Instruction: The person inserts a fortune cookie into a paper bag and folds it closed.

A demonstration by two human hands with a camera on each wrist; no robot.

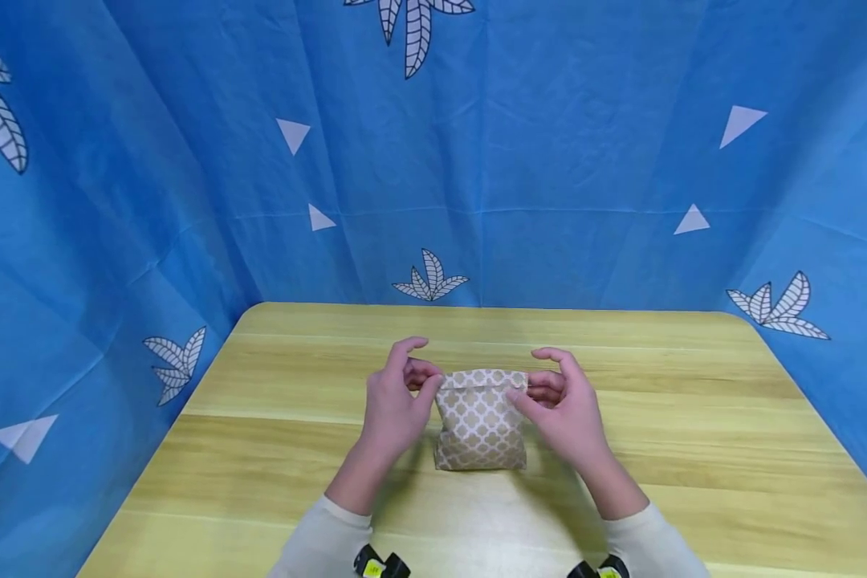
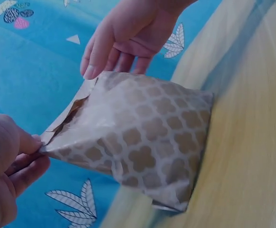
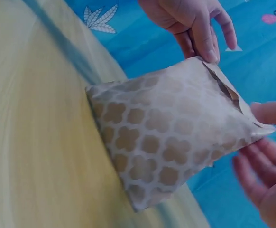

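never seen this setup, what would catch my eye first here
A small paper bag with a tan-and-white quatrefoil pattern stands mid-table, puffed out, its top slightly open. The left hand and right hand each pinch a top corner. Behind the wooden table hangs a bright blue leaf-print backdrop.

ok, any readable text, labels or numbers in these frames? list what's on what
No readable text in any view.
Yellow tags on the wrist devices at the bottom edge of the head view: marks too small to read.
Paper bag, pinched at its top corners by the left hand and right hand: quatrefoil pattern only, no words.
Blue backdrop: leaf and triangle prints, no lettering.
Table: plain wood grain.
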